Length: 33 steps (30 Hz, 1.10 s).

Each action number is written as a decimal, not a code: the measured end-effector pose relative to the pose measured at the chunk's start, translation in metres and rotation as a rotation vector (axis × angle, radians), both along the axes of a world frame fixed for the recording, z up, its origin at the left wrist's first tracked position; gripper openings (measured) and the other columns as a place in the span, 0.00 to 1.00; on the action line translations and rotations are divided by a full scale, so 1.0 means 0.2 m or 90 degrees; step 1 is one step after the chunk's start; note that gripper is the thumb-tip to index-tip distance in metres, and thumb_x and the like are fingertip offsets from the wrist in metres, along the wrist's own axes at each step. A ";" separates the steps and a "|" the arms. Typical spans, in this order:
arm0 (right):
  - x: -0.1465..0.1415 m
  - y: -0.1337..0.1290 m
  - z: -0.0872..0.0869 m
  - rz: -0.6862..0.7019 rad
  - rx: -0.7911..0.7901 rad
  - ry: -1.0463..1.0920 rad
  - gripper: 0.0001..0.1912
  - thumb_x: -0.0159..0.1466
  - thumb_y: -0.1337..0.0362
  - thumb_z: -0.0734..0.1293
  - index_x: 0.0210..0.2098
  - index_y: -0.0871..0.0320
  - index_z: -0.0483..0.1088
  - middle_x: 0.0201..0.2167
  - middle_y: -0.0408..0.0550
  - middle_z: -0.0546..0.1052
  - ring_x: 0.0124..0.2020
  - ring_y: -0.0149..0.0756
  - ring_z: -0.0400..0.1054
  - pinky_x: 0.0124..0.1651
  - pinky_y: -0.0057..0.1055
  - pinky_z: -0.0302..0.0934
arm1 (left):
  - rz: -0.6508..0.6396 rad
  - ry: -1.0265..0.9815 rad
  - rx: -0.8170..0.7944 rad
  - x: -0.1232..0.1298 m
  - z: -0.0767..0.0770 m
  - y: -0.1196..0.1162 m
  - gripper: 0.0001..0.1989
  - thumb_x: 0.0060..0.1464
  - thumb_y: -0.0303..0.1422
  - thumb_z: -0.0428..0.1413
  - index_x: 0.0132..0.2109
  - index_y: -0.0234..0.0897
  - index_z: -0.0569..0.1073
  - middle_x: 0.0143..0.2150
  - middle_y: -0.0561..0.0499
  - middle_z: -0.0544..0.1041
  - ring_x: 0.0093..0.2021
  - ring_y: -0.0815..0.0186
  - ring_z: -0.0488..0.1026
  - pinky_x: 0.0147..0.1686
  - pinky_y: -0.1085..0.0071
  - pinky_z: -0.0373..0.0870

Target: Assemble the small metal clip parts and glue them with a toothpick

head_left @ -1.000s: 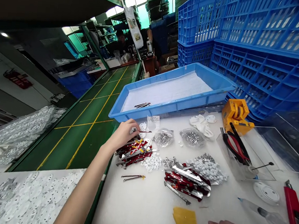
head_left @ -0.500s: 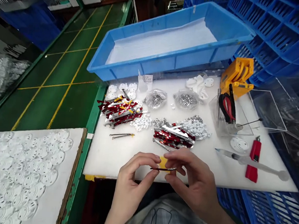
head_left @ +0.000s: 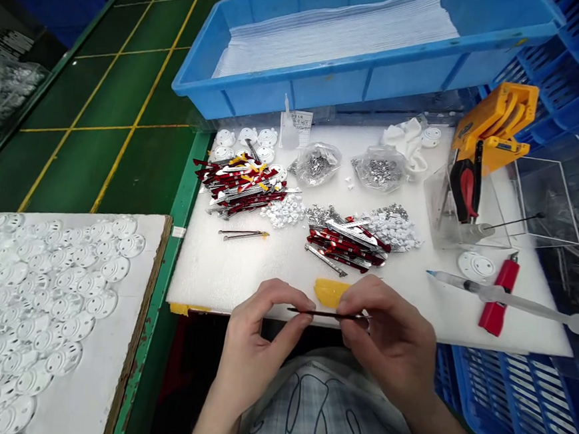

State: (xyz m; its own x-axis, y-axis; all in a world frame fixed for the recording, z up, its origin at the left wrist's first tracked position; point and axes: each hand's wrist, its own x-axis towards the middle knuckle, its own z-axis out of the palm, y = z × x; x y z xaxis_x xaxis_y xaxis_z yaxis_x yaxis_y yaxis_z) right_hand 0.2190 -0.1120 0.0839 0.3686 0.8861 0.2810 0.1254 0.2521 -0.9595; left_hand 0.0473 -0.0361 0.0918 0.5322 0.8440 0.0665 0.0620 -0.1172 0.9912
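Note:
Between my two hands a thin dark strip (head_left: 328, 314) is held level at the front edge of the white foam board (head_left: 245, 270). My left hand (head_left: 265, 335) pinches its left end between thumb and fingertips. At the other end my right hand (head_left: 390, 338) is closed on the strip, its fingers covering part of it. Just behind lies a piece of yellow tape (head_left: 330, 292). Beyond it is a pile of red and silver strips (head_left: 347, 245), with a loose silver strip (head_left: 325, 260) at its near side. Small white parts (head_left: 399, 229) are heaped beside the pile.
A second strip pile (head_left: 244, 187) lies at left, behind a thin two-legged piece (head_left: 243, 234). Bags of metal bits (head_left: 318, 164) stand behind. At right are a syringe (head_left: 508, 301), a red cutter (head_left: 500, 294) and a yellow tool holder (head_left: 494, 129). A blue bin (head_left: 320, 82) spans the back.
The view has tilted downward, so the board's contents sit higher in the picture. My hands are slightly farther apart, and more of the dark strip shows between them.

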 end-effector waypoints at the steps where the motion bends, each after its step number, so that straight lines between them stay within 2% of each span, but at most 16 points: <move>1: 0.00 -0.01 -0.02 0.001 -0.018 0.008 0.11 0.67 0.74 0.68 0.41 0.50 0.76 0.32 0.40 0.76 0.30 0.29 0.69 0.29 0.25 0.64 | 0.014 -0.005 0.008 0.00 0.01 0.00 0.11 0.64 0.21 0.64 0.43 0.45 0.81 0.39 0.55 0.83 0.42 0.66 0.79 0.47 0.72 0.74; 3: 0.01 -0.03 -0.05 0.008 -0.051 0.015 0.10 0.68 0.72 0.69 0.41 0.49 0.75 0.33 0.39 0.76 0.30 0.29 0.69 0.31 0.23 0.66 | 0.038 -0.029 0.020 0.02 0.02 0.00 0.11 0.62 0.21 0.65 0.43 0.44 0.82 0.37 0.55 0.83 0.40 0.66 0.79 0.45 0.72 0.74; 6: 0.00 -0.05 -0.08 0.029 -0.075 -0.002 0.09 0.70 0.71 0.69 0.42 0.49 0.75 0.35 0.38 0.78 0.34 0.28 0.73 0.36 0.20 0.70 | 0.022 -0.072 0.032 0.06 0.04 0.01 0.08 0.62 0.23 0.67 0.43 0.43 0.83 0.36 0.54 0.83 0.38 0.66 0.78 0.42 0.70 0.75; 11: -0.01 -0.05 -0.08 0.041 -0.060 -0.022 0.08 0.71 0.71 0.69 0.43 0.50 0.75 0.37 0.37 0.82 0.36 0.25 0.76 0.42 0.18 0.72 | -0.015 -0.105 0.058 0.10 0.07 0.00 0.06 0.64 0.26 0.66 0.44 0.43 0.84 0.37 0.51 0.84 0.38 0.64 0.78 0.41 0.69 0.76; 19: 0.00 -0.05 -0.06 0.030 -0.041 -0.044 0.08 0.70 0.72 0.70 0.42 0.51 0.75 0.36 0.38 0.81 0.36 0.27 0.76 0.43 0.20 0.73 | -0.021 -0.116 0.048 0.09 0.09 -0.01 0.02 0.66 0.30 0.66 0.44 0.43 0.84 0.37 0.50 0.82 0.38 0.64 0.78 0.41 0.69 0.76; 30: 0.01 -0.07 -0.04 -0.007 0.002 -0.079 0.13 0.67 0.77 0.69 0.43 0.52 0.74 0.36 0.40 0.80 0.38 0.31 0.77 0.43 0.26 0.73 | -0.022 -0.166 0.041 0.09 0.08 -0.01 0.04 0.66 0.28 0.65 0.47 0.40 0.83 0.41 0.48 0.84 0.42 0.63 0.79 0.46 0.68 0.77; 33: 0.02 -0.08 -0.03 -0.009 0.015 -0.093 0.15 0.66 0.79 0.68 0.44 0.52 0.74 0.36 0.41 0.80 0.38 0.31 0.77 0.43 0.27 0.73 | -0.020 -0.181 0.046 0.09 0.08 -0.01 0.04 0.66 0.28 0.65 0.47 0.40 0.83 0.40 0.48 0.84 0.41 0.64 0.79 0.45 0.69 0.77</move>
State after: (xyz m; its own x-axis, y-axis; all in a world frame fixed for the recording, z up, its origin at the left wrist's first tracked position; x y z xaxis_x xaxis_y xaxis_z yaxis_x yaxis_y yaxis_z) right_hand 0.2223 -0.1270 0.0787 0.3345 0.8736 0.3535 0.2677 0.2715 -0.9244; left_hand 0.0659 -0.0386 0.1070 0.5087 0.8155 0.2758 -0.2222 -0.1852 0.9573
